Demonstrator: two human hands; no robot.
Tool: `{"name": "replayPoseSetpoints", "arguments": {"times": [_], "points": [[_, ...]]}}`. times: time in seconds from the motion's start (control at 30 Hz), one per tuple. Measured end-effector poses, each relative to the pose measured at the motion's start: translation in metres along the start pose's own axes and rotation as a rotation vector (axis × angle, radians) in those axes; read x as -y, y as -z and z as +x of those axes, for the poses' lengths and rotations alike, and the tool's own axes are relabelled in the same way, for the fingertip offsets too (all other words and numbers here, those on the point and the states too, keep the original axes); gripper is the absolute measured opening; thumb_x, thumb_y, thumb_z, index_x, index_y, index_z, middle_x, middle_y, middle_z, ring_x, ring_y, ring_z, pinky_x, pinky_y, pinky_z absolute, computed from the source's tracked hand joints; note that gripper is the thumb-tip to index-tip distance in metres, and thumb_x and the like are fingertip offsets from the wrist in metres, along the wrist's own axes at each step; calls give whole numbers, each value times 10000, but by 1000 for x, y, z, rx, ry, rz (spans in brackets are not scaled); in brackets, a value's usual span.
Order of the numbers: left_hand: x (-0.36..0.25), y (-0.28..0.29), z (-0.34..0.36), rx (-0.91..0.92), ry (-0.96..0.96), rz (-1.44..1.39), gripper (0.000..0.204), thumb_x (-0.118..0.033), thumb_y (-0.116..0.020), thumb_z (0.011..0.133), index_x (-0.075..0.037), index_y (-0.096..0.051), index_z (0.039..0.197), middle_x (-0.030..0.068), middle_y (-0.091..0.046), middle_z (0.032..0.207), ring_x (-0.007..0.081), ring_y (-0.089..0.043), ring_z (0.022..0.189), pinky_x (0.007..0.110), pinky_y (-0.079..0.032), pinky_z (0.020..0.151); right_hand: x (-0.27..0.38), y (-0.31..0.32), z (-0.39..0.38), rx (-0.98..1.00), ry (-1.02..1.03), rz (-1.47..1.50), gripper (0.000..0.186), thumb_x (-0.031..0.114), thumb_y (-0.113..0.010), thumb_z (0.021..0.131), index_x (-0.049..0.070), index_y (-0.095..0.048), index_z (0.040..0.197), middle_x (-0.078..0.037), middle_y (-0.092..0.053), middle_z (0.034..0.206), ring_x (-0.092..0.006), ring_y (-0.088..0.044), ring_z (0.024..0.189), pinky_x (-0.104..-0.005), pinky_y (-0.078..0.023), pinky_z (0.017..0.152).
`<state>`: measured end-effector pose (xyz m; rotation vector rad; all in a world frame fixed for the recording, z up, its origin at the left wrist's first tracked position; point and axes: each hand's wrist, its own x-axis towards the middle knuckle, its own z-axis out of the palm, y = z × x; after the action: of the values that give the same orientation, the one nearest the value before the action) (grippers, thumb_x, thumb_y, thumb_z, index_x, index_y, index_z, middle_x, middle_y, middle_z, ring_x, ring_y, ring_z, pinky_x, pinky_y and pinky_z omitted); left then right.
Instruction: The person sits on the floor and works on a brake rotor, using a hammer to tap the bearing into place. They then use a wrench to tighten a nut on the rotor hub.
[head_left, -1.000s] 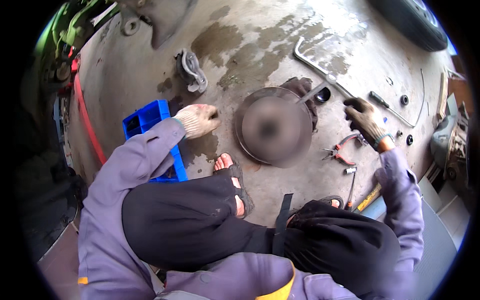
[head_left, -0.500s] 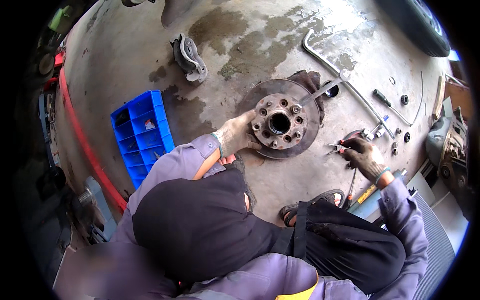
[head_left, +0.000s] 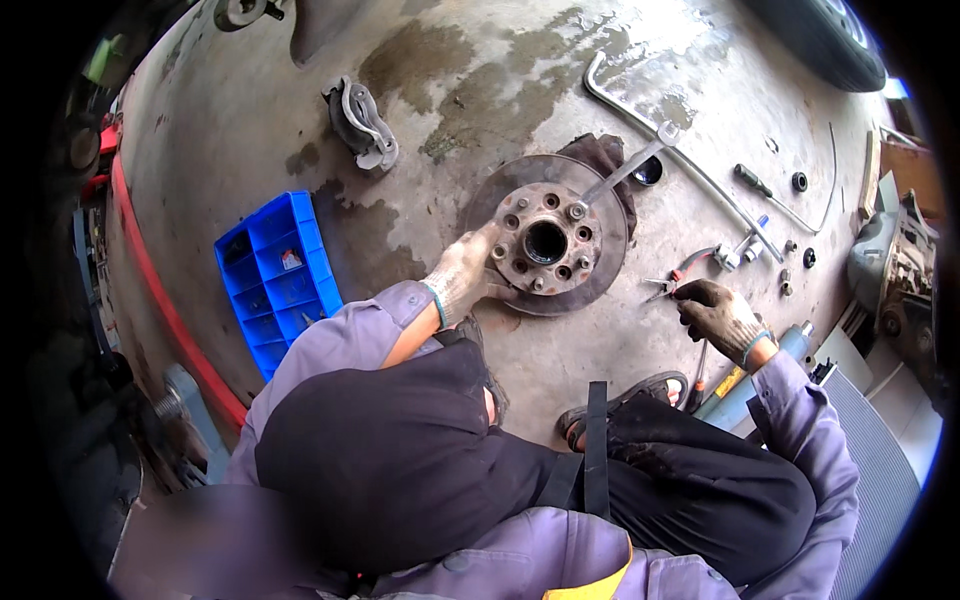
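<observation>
My left hand (head_left: 465,268), in a soiled white glove, grips the left edge of a brake disc with a studded hub (head_left: 546,240). A wrench (head_left: 620,170) reaches from an upper-right stud over a dark rag (head_left: 600,150). My right hand (head_left: 718,315), in a dirty glove, has curled fingers just below red-handled pliers (head_left: 693,263); whether it touches them or holds something is hidden. A dark cup (head_left: 647,173), a long bent bar (head_left: 720,205), a screwdriver (head_left: 755,180) and several small sockets and rings (head_left: 800,181) lie to the right.
A blue compartment tray (head_left: 320,250) sits left, a curved metal part (head_left: 360,125) above it. A tyre (head_left: 830,45) is at upper right, metal parts (head_left: 900,285) at far right, a blue-grey cylinder (head_left: 788,355) near my right wrist, a red strip (head_left: 175,310) along the left.
My left hand moved right from beside the tray onto the disc and hub. My right hand moved down from near the bar to below the pliers. The view shifted somewhat.
</observation>
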<state>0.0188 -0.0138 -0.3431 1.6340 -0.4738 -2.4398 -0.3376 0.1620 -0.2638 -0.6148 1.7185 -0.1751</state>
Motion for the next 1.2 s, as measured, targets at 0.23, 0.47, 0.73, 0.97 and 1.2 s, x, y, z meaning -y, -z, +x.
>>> {"name": "replayPoseSetpoints", "arguments": {"times": [0.23,0.47,0.73,0.97,1.2], "points": [[-45,-4,-28,169,-670,1661,500,-407,-635,973,-70,-631,1341,259,-671,1277,353,-662,1194,409,-515,1006,-25,2,-1,-45,-4,25,358,216,-648,946,6,-707,1230,-79,-729,874,-133,-693,706,-298,-578,656],[-84,-39,-9,314,294,1212,384,-193,-670,976,-42,-638,1328,45,-735,1023,130,-678,883,326,-559,777,-48,-18,-2,43,6,63,385,255,-639,935,0,-703,1216,-91,-737,856,-145,-701,680,-313,-584,643],[-59,-55,-11,184,38,1331,530,-196,-650,920,-15,-578,1413,43,-644,789,118,-602,672,308,-493,600,-77,-6,-9,-57,20,-34,393,265,-631,921,5,-716,1204,-102,-742,863,-168,-714,660,-338,-595,664],[-51,-35,-20,214,-12,1297,514,-202,-652,870,23,-609,1331,116,-683,850,190,-663,754,347,-538,693,-108,0,6,-66,-83,-121,405,328,-619,943,50,-720,1220,-108,-760,891,-188,-725,666,-350,-595,690],[-32,-32,-19,258,32,1340,509,-175,-665,894,46,-587,1345,163,-712,1177,213,-652,1095,318,-493,968,-135,16,20,-212,-42,-227,452,399,-621,903,62,-734,1184,-227,-751,1039,-404,-723,994,-457,-555,923]]}}
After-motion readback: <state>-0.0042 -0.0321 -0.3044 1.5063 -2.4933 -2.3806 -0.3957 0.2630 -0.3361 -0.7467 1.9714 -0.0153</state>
